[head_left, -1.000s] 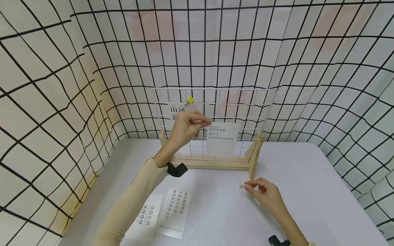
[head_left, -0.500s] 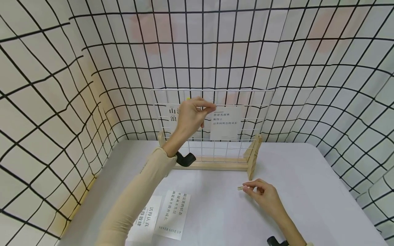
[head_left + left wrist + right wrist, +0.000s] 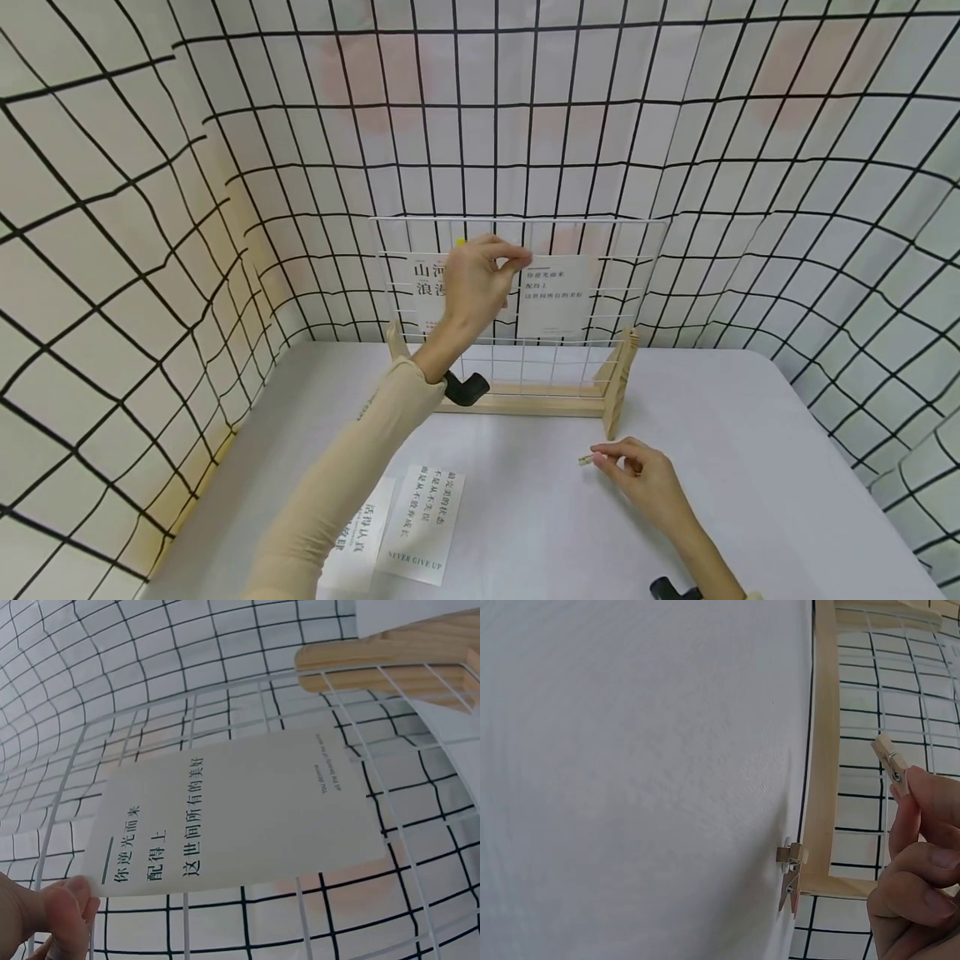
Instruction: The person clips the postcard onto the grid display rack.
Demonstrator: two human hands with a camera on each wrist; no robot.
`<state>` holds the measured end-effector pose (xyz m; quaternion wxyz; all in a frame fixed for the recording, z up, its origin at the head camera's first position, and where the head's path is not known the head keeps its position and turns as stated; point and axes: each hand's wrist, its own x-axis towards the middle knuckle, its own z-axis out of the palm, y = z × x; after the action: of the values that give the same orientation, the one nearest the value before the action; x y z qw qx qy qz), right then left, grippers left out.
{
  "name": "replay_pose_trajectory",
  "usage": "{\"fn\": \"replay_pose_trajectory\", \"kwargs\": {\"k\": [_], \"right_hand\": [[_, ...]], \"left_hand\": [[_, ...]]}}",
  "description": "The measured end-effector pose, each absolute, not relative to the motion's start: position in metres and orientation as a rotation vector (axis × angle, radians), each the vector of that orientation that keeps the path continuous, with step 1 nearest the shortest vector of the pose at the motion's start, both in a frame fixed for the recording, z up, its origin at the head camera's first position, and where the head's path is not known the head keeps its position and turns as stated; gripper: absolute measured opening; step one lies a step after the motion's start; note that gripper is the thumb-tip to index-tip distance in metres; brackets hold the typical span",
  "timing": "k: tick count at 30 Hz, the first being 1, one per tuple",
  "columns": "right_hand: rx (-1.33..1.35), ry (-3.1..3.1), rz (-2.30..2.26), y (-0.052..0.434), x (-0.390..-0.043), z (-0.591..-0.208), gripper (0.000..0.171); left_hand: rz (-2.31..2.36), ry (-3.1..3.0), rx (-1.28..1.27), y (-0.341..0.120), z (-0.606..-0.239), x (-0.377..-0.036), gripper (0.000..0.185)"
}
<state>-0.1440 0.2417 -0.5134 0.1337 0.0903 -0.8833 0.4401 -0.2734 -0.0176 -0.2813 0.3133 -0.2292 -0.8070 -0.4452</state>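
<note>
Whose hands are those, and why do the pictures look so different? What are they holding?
They're a person's own bare hands, no robot. The wide view is taken from the person's head, looking forward and down. The other two are taken from the wrists, one each, close to the work. The left hand pinches a card by its corner, in front of the rack. The right hand pinches a small wooden clip. Two printed sheets lie on the table.

Two cards [image 3: 422, 525] on table [image 3: 750, 467] before rack [image 3: 540, 407], left of clothespin [image 3: 585, 460]
</note>
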Motion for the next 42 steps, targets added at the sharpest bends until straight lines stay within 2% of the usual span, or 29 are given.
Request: {"fn": "replay_pose_trajectory", "kwargs": {"k": [4, 8, 17, 26, 33, 42], "right_hand": [[0.267, -2.555, 1.275, 0.241, -0.143, -0.507, 0.013], [0.337, -2.5, 1.339, 0.244, -0.145, -0.485, 0.015], [0.468, -2.335, 1.277, 0.259, -0.176, -0.395, 0.022], [0.56, -2.238, 1.16, 0.25, -0.21, -0.313, 0.022], [0.468, -2.194, 1.082, 0.232, -0.229, -0.283, 0.018], [0.496, -2.132, 1.057, 0.215, -0.244, -0.27, 0.011]], "left_hand": [[-1.11, -2.111, -0.573, -0.013, -0.282, -0.274, 0.005], [-1.045, -2.086, -0.55, -0.01, -0.283, -0.274, 0.005], [-0.98, -2.055, -0.519, -0.007, -0.286, -0.272, 0.004], [-0.957, -2.022, -0.494, -0.006, -0.289, -0.272, 0.006], [-0.94, -2.002, -0.479, -0.006, -0.29, -0.272, 0.003], [-0.945, -1.988, -0.458, -0.003, -0.292, -0.272, 0.004]]}}
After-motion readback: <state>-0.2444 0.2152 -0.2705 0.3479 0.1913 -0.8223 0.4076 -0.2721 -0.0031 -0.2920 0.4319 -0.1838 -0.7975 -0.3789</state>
